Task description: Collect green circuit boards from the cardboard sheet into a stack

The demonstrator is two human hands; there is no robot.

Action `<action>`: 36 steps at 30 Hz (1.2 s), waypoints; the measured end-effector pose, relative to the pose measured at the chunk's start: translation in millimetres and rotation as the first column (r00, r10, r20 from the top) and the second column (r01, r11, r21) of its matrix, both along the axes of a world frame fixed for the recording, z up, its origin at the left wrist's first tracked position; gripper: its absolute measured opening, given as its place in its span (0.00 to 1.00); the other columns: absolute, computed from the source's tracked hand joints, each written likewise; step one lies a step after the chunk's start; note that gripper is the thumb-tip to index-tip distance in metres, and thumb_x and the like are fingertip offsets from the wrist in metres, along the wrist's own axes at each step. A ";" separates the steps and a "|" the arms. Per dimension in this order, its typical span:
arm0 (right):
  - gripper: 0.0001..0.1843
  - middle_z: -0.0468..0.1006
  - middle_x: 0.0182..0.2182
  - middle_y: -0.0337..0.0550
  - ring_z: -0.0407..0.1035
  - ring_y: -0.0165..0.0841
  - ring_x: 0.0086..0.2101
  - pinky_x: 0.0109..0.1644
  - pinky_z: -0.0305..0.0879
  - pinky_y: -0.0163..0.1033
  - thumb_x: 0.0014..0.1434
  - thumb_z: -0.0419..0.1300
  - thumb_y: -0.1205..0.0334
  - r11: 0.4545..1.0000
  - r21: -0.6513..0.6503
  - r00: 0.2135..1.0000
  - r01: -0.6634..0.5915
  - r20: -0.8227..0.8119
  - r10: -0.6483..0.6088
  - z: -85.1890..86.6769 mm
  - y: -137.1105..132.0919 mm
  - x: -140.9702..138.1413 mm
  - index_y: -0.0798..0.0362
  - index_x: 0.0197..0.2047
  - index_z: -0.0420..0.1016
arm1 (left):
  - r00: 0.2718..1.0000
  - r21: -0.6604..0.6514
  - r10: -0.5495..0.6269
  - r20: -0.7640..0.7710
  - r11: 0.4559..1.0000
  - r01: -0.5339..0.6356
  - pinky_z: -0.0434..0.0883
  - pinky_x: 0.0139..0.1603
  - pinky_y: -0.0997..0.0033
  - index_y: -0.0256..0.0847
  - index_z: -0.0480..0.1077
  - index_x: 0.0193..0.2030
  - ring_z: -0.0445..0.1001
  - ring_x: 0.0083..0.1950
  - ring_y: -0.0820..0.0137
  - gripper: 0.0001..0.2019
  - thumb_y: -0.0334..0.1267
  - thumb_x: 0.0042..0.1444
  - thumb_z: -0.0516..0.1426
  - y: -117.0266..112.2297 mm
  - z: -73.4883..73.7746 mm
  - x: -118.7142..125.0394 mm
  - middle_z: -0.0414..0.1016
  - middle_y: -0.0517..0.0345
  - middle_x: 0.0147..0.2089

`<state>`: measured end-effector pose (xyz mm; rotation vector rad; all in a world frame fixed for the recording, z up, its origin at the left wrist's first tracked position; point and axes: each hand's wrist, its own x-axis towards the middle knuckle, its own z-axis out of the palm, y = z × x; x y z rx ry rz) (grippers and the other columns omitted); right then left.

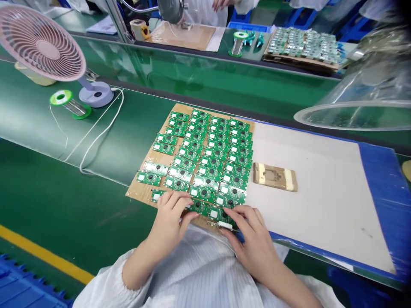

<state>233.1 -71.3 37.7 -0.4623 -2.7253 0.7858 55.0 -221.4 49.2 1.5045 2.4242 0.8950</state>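
Our left hand (168,218) curves half-open over glossy, flat, small green circuit boards (205,171), and our right hand (253,244) lies half-open at their near edge. Both touch the boards; whether either grips one, we cannot tell. The boards lie in rows on a rough brown cardboard sheet (143,192), at the left of a smooth pale mat (314,201), on the green worktop (64,205).

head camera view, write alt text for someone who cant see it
A person's left hand and right hand touch the near rows of green circuit boards laid out on a cardboard sheet. A white mat lies to the right; a pink fan stands to the left.
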 end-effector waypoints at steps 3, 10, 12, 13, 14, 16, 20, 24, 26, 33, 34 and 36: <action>0.19 0.66 0.44 0.51 0.63 0.42 0.43 0.44 0.68 0.50 0.61 0.58 0.64 1.000 -0.025 1.000 0.007 0.014 -0.006 0.6 -0.4 -0.3 0.55 0.55 0.64 | 1.000 -0.042 -0.021 0.000 0.999 0.021 0.60 0.48 0.58 0.43 0.66 0.49 0.63 0.48 0.61 0.12 0.32 0.59 0.59 1.0 0.0 -0.8 0.69 0.54 0.48; 0.08 0.69 0.39 0.46 0.64 0.38 0.39 0.40 0.69 0.45 0.61 0.57 0.68 0.993 -0.115 0.998 0.007 -0.054 -0.013 8.1 -3.1 -4.9 0.52 0.43 0.63 | 0.998 -0.066 -0.025 0.066 0.997 0.029 0.59 0.45 0.60 0.42 0.67 0.41 0.62 0.45 0.61 0.10 0.30 0.55 0.62 3.3 5.8 -1.4 0.67 0.55 0.43; 0.07 0.70 0.35 0.44 0.64 0.37 0.37 0.37 0.69 0.43 0.61 0.56 0.68 0.994 -0.110 0.997 -0.004 -0.081 -0.005 9.4 -2.4 -4.7 0.53 0.42 0.63 | 0.997 -0.077 -0.023 0.071 0.997 0.029 0.58 0.44 0.61 0.42 0.65 0.38 0.63 0.43 0.63 0.08 0.29 0.55 0.61 2.8 7.1 -2.2 0.69 0.57 0.41; 0.08 0.71 0.35 0.44 0.64 0.37 0.36 0.36 0.68 0.43 0.61 0.56 0.68 0.995 -0.098 0.995 -0.019 -0.095 0.009 9.9 -1.7 -4.3 0.53 0.44 0.64 | 0.997 -0.083 -0.027 0.075 0.996 0.033 0.57 0.43 0.62 0.41 0.64 0.36 0.63 0.42 0.64 0.08 0.29 0.55 0.61 2.5 7.4 -2.8 0.70 0.59 0.39; 0.09 0.71 0.35 0.45 0.65 0.37 0.37 0.37 0.69 0.43 0.61 0.56 0.69 0.995 -0.088 0.993 -0.043 -0.110 0.034 10.5 -1.0 -3.7 0.54 0.46 0.65 | 0.996 -0.084 -0.031 0.081 0.996 0.038 0.56 0.42 0.62 0.41 0.63 0.35 0.64 0.40 0.65 0.08 0.28 0.56 0.60 2.3 7.7 -3.5 0.70 0.60 0.37; 0.13 0.72 0.37 0.47 0.65 0.37 0.38 0.40 0.69 0.43 0.61 0.56 0.72 0.989 -0.080 0.981 -0.123 -0.162 0.109 11.5 0.1 -2.7 0.55 0.49 0.66 | 0.995 -0.060 -0.032 0.098 0.997 0.038 0.56 0.40 0.63 0.41 0.62 0.35 0.64 0.37 0.67 0.09 0.27 0.56 0.60 2.8 7.8 -4.7 0.70 0.62 0.34; 0.14 0.73 0.37 0.46 0.66 0.35 0.37 0.39 0.69 0.43 0.59 0.52 0.76 0.968 -0.098 0.949 -0.232 -0.239 0.204 12.1 -0.9 -5.3 0.54 0.47 0.67 | 0.991 0.082 -0.069 0.116 0.995 0.060 0.58 0.41 0.64 0.42 0.66 0.41 0.66 0.38 0.67 0.06 0.29 0.59 0.58 9.1 7.4 -3.9 0.74 0.60 0.37; 0.14 0.71 0.37 0.47 0.66 0.36 0.38 0.40 0.70 0.44 0.57 0.50 0.78 0.977 -0.048 0.953 -0.208 -0.234 0.192 11.4 -3.5 -13.8 0.54 0.43 0.69 | 0.981 0.179 -0.113 0.156 0.980 0.085 0.60 0.41 0.64 0.43 0.70 0.40 0.68 0.38 0.69 0.05 0.30 0.59 0.58 18.5 5.2 2.0 0.75 0.61 0.37; 0.14 0.70 0.38 0.47 0.66 0.36 0.38 0.40 0.70 0.44 0.57 0.51 0.78 0.982 -0.028 0.954 -0.189 -0.243 0.176 10.9 -3.9 -16.8 0.54 0.43 0.69 | 0.970 0.212 -0.139 0.198 0.973 0.096 0.61 0.41 0.64 0.43 0.72 0.40 0.70 0.38 0.70 0.05 0.30 0.59 0.59 21.5 2.9 5.4 0.76 0.61 0.37; 0.16 0.68 0.49 0.56 0.66 0.41 0.50 0.49 0.73 0.47 0.63 0.53 0.68 0.995 0.024 0.958 -0.094 -0.269 0.097 1.7 -5.2 -16.0 0.57 0.55 0.64 | 0.899 0.201 -0.200 0.390 0.971 0.129 0.67 0.47 0.62 0.47 0.67 0.55 0.72 0.46 0.66 0.15 0.32 0.62 0.55 14.8 -2.4 16.1 0.77 0.56 0.46; 0.19 0.67 0.52 0.58 0.65 0.41 0.53 0.52 0.72 0.47 0.63 0.52 0.67 0.993 0.039 0.963 -0.108 -0.245 0.114 0.6 -5.7 -16.4 0.58 0.58 0.62 | 0.879 0.200 -0.187 0.438 0.974 0.107 0.68 0.48 0.62 0.48 0.64 0.58 0.71 0.48 0.65 0.17 0.33 0.63 0.54 12.1 -3.0 18.7 0.75 0.54 0.49; 0.23 0.66 0.55 0.59 0.63 0.41 0.56 0.55 0.70 0.46 0.64 0.50 0.68 0.986 0.069 0.966 -0.155 -0.199 0.166 0.1 -6.8 -18.7 0.60 0.62 0.58 | 0.822 0.197 -0.126 0.555 0.980 0.017 0.70 0.50 0.63 0.49 0.59 0.61 0.70 0.52 0.65 0.18 0.33 0.65 0.50 7.2 -6.0 26.4 0.71 0.52 0.53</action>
